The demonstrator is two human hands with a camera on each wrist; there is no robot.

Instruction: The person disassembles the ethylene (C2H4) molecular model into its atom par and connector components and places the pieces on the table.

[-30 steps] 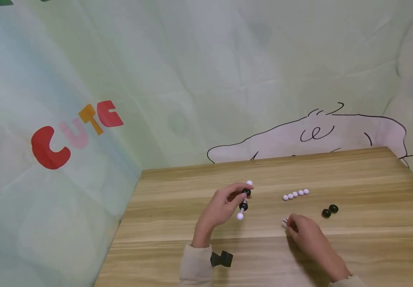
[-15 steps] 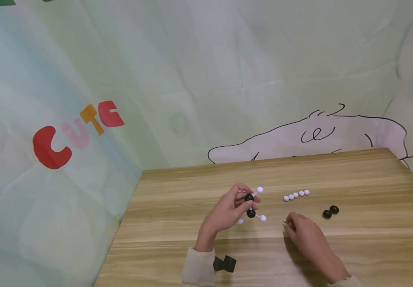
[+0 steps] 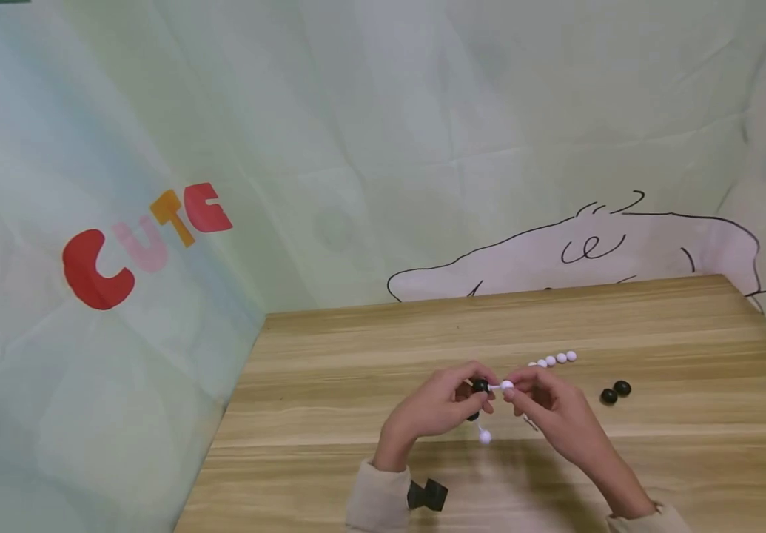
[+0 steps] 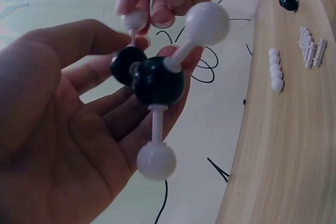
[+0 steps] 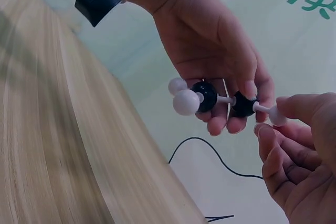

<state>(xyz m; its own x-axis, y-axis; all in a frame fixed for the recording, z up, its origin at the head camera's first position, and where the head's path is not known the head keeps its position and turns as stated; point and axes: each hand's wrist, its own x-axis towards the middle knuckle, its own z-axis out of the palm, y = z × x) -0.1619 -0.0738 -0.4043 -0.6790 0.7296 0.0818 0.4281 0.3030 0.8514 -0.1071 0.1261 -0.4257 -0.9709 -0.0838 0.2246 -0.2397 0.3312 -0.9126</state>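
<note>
A ball-and-stick molecular model [image 4: 158,81] has two black balls linked by a white stick, with white balls on short sticks around them. My left hand [image 3: 431,406] grips it by the black ball nearer my right hand. In the right wrist view, the thumb and fingers of my right hand [image 5: 307,156] pinch the white end ball [image 5: 277,116], whose stick runs into that black ball. Two other white balls stick out from the far black ball, spread apart in the left wrist view. Both hands hold the model above the table, close together.
On the wooden table [image 3: 329,385], a row of several white balls [image 3: 561,358] lies behind my right hand. Two black balls [image 3: 609,397] sit further right. Several loose white sticks [image 4: 311,48] lie near the row. A printed cloth backdrop [image 3: 329,185] stands behind the table.
My right hand has left the loose sticks on the table and moved up and left to pinch the model's white end ball. My left hand has shifted right and turned the model.
</note>
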